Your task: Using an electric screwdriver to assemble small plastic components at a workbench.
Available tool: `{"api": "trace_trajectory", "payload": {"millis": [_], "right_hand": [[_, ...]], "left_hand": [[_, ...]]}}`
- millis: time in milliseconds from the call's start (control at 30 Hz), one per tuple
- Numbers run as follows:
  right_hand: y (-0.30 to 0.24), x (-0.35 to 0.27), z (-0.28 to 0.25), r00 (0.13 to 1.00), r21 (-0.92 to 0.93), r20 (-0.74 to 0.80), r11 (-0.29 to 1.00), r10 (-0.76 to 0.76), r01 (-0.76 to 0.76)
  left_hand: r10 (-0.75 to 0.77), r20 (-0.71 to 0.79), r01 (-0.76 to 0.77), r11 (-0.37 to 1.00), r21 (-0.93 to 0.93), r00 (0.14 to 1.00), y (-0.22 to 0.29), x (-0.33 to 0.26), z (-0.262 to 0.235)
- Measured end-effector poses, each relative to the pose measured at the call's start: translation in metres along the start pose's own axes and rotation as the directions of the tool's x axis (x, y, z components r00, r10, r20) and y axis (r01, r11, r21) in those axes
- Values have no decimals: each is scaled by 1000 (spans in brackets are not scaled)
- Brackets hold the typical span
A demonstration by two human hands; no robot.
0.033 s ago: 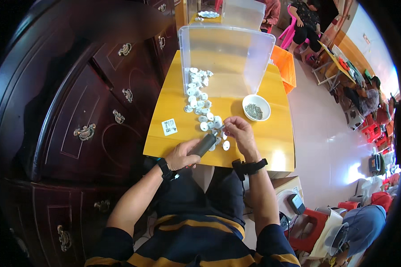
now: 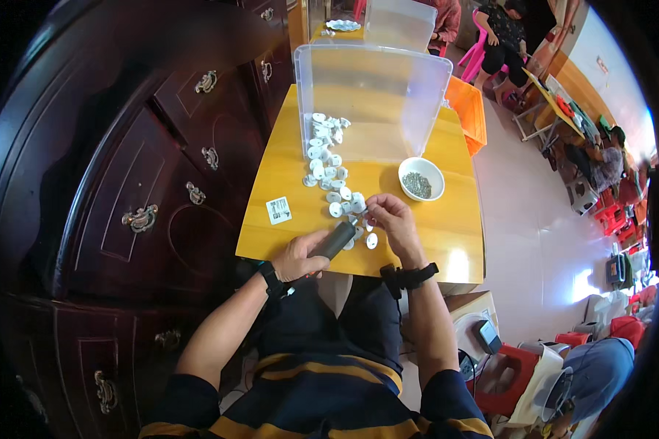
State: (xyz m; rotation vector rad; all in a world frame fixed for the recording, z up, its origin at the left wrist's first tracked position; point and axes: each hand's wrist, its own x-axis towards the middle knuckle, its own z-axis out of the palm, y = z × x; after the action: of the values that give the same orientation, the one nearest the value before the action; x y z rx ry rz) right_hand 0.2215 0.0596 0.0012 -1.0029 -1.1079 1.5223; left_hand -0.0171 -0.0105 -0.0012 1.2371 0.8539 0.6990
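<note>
My left hand grips a dark grey cylindrical power tool, its tip pointing up and to the right. My right hand pinches a small white round part right at the tool's tip. Both hands are over the near edge of a yellow wooden table. Several more white round parts lie in a trail from the hands back toward a clear plastic bin. One loose part lies just below my right hand. I wear a black band on each wrist.
A white bowl of small dark pieces stands to the right of the parts. A small printed card lies at the left. A dark wooden cabinet flanks the table's left side. An orange crate, seated people and red stools are at right.
</note>
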Motion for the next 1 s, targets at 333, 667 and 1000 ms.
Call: {"api": "trace_trajectory", "payload": {"millis": [333,667,1000], "right_hand": [[6,4,0,1000,143,-19,990,22,-19],[7,6,-4,999,170,38,985,19,-25],[-1,6,-6,992,113,-3,986,124,-123]], "left_hand": [[2,-13,-3,1000,-20,1000,0,1,2],[-20,31,21,1000,-17,999,5,-1,-2],[-12,16,12,1000,15,1000,-4,2,-1]]}}
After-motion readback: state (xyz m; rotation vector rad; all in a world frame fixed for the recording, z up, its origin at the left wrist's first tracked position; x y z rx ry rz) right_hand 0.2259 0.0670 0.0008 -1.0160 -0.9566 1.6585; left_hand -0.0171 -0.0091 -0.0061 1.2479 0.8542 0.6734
